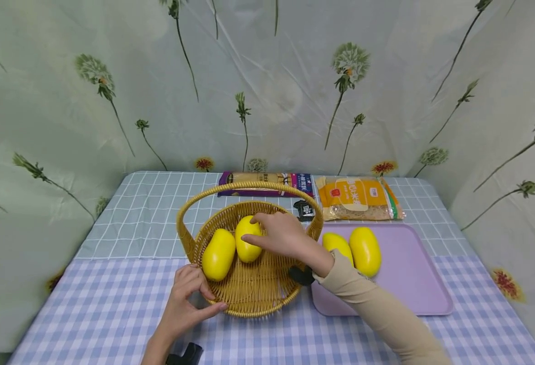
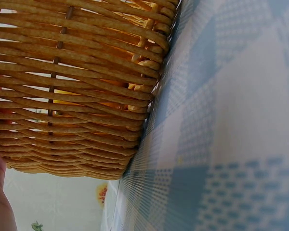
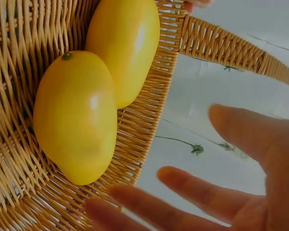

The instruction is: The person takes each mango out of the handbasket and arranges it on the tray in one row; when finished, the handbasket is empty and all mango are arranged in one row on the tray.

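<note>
A round wicker basket with a tall arched handle stands in the middle of the table. My left hand holds its near left rim, thumb along the front edge; in the left wrist view the woven side fills much of the picture. Two yellow mangoes lie inside: the left mango, and the right mango, partly covered by my right hand. That hand hovers over the basket with spread fingers. In the right wrist view its fingers are apart from the nearer mango.
Right of the basket lies a lilac tray bearing two more mangoes, one partly behind my right forearm. Behind are a purple food packet, an orange grain bag and a small black item. A flowered curtain backs the table.
</note>
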